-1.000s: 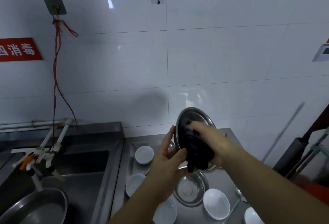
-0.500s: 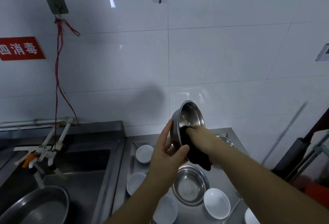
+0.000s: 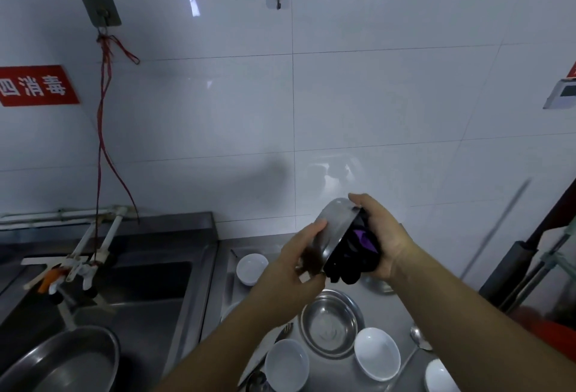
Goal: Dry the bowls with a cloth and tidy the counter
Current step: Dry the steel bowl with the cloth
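Both hands clamp: left hand (image 3: 299, 262) fingers grip steel bowl (image 3: 336, 229), right hand (image 3: 381, 235) curls round cloth (image 3: 355, 254)

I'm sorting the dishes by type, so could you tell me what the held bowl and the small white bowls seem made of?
Held bowl: apparently stainless steel, grey with a dull sheen. Small white bowls: glossy white, probably ceramic or melamine; the look leaves it open.
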The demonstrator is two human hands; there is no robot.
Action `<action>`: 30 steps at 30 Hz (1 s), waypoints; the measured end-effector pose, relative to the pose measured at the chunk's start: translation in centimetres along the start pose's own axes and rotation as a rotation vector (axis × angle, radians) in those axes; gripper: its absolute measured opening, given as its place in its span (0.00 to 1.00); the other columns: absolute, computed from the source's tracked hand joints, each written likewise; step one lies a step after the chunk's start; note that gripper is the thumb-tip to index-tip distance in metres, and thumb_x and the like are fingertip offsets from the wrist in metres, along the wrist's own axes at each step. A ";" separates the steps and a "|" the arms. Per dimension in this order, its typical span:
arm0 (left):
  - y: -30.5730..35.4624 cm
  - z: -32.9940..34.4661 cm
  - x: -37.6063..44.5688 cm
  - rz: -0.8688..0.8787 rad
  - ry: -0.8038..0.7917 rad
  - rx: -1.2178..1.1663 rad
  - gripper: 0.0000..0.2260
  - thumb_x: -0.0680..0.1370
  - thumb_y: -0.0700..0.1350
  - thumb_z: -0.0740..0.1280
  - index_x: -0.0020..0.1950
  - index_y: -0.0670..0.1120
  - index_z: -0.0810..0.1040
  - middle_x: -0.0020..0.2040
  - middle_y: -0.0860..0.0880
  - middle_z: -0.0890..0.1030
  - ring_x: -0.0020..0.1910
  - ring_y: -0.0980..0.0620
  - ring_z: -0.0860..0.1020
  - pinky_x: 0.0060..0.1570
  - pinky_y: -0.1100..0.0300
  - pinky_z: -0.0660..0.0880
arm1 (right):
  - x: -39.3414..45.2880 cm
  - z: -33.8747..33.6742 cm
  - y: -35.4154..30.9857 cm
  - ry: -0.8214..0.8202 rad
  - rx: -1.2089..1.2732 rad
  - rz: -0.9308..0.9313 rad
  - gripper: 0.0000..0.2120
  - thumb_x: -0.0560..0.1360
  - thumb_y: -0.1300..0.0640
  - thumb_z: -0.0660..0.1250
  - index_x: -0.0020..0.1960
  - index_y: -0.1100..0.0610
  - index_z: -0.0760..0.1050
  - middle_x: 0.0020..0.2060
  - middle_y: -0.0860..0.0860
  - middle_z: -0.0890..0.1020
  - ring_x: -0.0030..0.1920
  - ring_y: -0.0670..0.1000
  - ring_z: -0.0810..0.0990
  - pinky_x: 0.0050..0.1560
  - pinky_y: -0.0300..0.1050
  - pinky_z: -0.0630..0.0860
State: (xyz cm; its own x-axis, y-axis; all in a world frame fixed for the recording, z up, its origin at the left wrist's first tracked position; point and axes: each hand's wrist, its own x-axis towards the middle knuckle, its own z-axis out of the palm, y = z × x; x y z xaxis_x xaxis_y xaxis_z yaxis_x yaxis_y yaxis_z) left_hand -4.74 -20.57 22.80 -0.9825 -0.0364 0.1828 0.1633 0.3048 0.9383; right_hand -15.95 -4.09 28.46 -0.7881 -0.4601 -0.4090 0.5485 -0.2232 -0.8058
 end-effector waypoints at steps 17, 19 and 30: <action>0.4 -1.7 1.7 -0.441 0.578 -1.360 0.11 0.85 0.38 0.61 0.53 0.35 0.82 0.50 0.38 0.85 0.45 0.44 0.87 0.49 0.52 0.86 | 0.0 -0.2 5.7 0.011 0.037 0.000 0.28 0.71 0.35 0.76 0.53 0.61 0.88 0.49 0.64 0.87 0.45 0.63 0.87 0.48 0.58 0.83; 1.0 -2.7 2.1 -0.361 0.584 -1.375 0.11 0.85 0.38 0.61 0.56 0.35 0.82 0.53 0.38 0.86 0.48 0.44 0.87 0.52 0.51 0.85 | -0.4 -0.2 6.2 0.056 0.007 0.059 0.34 0.71 0.30 0.74 0.55 0.61 0.88 0.51 0.63 0.88 0.50 0.63 0.88 0.53 0.59 0.85; 2.1 -3.5 1.1 -0.393 0.467 -0.849 0.16 0.85 0.51 0.66 0.67 0.42 0.81 0.59 0.39 0.86 0.56 0.41 0.87 0.57 0.43 0.84 | -1.3 0.5 4.7 0.206 -0.337 -0.484 0.11 0.79 0.39 0.67 0.51 0.44 0.83 0.44 0.49 0.88 0.44 0.48 0.87 0.46 0.49 0.81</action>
State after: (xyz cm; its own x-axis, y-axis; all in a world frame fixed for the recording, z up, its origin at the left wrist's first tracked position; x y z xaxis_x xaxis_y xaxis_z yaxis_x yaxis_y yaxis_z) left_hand -5.13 -23.27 25.96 -0.8771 -0.4074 -0.2545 0.0268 -0.5705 0.8208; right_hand -12.21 -4.96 25.39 -0.9812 -0.1924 -0.0109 0.0240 -0.0660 -0.9975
